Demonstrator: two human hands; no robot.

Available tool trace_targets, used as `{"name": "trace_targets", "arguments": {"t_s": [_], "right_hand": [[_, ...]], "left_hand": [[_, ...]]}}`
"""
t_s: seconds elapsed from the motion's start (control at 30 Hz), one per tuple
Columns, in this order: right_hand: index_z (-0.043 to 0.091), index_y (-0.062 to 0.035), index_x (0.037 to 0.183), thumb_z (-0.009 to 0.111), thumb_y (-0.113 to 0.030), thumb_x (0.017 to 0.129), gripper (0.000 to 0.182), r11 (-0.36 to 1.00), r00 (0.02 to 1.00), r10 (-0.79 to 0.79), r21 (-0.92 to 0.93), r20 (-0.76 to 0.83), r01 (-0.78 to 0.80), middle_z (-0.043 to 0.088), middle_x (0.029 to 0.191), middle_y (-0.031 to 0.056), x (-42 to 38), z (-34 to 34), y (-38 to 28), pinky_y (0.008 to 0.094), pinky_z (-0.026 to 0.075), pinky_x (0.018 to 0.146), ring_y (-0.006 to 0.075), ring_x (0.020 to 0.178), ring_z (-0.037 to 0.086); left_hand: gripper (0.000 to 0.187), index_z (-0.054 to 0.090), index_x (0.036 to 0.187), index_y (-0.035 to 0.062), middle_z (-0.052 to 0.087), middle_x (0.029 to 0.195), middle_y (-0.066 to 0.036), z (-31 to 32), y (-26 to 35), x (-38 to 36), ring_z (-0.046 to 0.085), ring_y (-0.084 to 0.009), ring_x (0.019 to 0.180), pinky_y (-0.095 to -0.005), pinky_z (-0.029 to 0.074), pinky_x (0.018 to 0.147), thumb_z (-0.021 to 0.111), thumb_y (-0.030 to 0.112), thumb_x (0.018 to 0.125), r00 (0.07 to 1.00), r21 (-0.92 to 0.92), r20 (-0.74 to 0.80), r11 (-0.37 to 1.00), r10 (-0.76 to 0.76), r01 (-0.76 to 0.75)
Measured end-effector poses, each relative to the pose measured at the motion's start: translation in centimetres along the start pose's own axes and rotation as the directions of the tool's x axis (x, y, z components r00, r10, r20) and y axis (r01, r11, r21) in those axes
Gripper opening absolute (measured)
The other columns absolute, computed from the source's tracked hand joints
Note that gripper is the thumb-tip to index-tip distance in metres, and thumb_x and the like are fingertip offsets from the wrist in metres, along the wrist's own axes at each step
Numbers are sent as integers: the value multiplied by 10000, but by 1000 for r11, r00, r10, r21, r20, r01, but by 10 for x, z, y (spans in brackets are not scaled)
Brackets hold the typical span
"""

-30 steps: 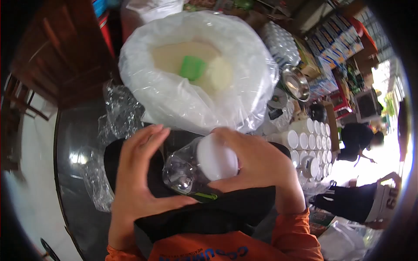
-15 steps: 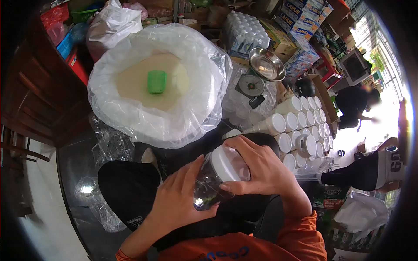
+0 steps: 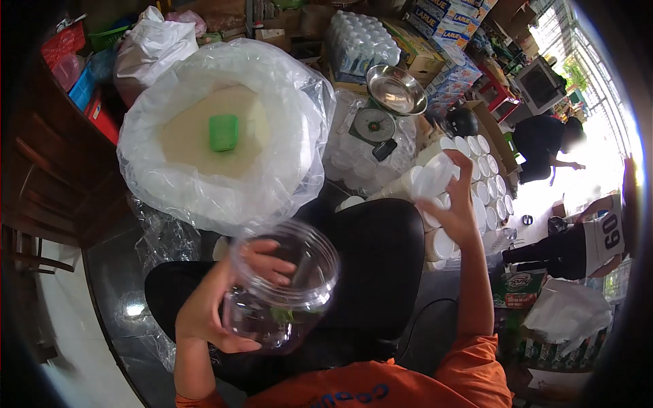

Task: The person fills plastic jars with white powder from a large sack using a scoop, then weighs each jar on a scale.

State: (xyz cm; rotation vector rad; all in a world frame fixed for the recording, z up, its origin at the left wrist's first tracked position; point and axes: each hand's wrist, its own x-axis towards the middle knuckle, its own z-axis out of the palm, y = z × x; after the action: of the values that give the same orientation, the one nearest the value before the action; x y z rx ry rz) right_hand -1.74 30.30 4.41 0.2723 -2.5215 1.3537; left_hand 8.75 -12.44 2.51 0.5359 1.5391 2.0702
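Observation:
My left hand [image 3: 228, 292] is wrapped round an empty clear plastic jar [image 3: 279, 292], whose open mouth faces up over my lap. Out to the right, my right hand [image 3: 456, 204] pinches a white lid [image 3: 434, 175] by its edge, in front of the rows of white-lidded jars [image 3: 479, 180]. A green scoop [image 3: 223, 132] rests on pale granular stuff [image 3: 187, 139] inside a big sack lined with clear plastic [image 3: 299, 143], ahead and to the left.
Beyond the jars stands a dial scale [image 3: 373, 126] with a steel pan [image 3: 396, 90]. Wrapped bottles [image 3: 360, 44] and stacked boxes [image 3: 449, 27] are behind. Two other people [image 3: 544, 146] are at the right. A wooden cabinet [image 3: 61, 149] borders the left.
The lid has come off the jar. My right hand has carried it up and right, while my left hand has moved left with the jar. The view has shifted slightly.

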Motion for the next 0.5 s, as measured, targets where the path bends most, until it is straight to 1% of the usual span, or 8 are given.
{"name": "trace_targets", "arguments": {"t_s": [0.13,0.17,0.2,0.23,0.33,0.4,0.47,0.5], "right_hand": [[452,8,1426,969,-316,782,886,967,943,233,-45,-239,-250,532,1370,172,-3,-20,144,415,506,1050,289,1263,600],[452,8,1426,969,-316,782,886,968,945,229,-45,-235,-246,532,1370,172,-10,-23,165,415,506,1050,289,1263,600],[459,14,1417,957,-337,791,874,939,949,194,-233,-250,-253,548,1347,185,-20,-22,178,426,487,1071,307,1280,587],[466,19,1408,946,-359,799,863,875,954,156,-412,-257,-255,565,1323,197,-30,-24,188,436,468,1091,324,1296,574],[450,28,1434,939,-405,785,921,856,957,204,-437,-206,-276,568,1356,239,-48,-30,207,465,427,1138,381,1339,541],[423,27,1483,951,-390,748,997,749,928,314,-548,-201,-373,538,1438,277,-49,-33,205,490,420,1153,424,1376,520],[400,-40,1556,923,-348,773,991,630,932,290,-690,-217,-357,526,1485,284,-43,-29,180,517,393,1178,450,1435,472],[450,-49,1530,896,-301,812,883,698,972,138,-677,-190,-232,550,1469,253,-28,-26,162,511,403,1170,428,1417,496]], "left_hand": [[1360,272,1623,-7,596,1456,-250,-9,14,9,649,-321,1299,-437,489,1119,942,478,543,836,293,-267,867,479,-403],[1343,265,1629,5,599,1451,-249,-7,24,16,650,-331,1295,-450,490,1117,936,455,556,751,375,-368,826,548,-420],[1327,257,1634,17,602,1447,-248,-8,33,23,651,-340,1292,-463,490,1114,930,431,569,646,461,-453,782,614,-420],[1327,257,1634,17,602,1447,-248,-15,39,29,651,-340,1292,-463,490,1114,930,431,569,640,465,-459,780,617,-419],[1292,238,1642,38,572,1471,-241,-42,50,46,621,-351,1322,-473,467,1139,940,371,610,483,746,-392,578,783,-331],[1248,231,1632,0,491,1560,-247,-53,40,53,560,-374,1389,-482,420,1180,919,543,744,299,812,-423,504,855,-294],[1200,227,1637,9,488,1562,-245,-59,33,47,521,-366,1428,-491,387,1204,928,428,757,300,784,-461,542,835,-304],[1193,232,1635,11,487,1561,-240,-63,28,46,516,-360,1431,-495,384,1207,935,395,751,289,786,-465,540,837,-301]]}}
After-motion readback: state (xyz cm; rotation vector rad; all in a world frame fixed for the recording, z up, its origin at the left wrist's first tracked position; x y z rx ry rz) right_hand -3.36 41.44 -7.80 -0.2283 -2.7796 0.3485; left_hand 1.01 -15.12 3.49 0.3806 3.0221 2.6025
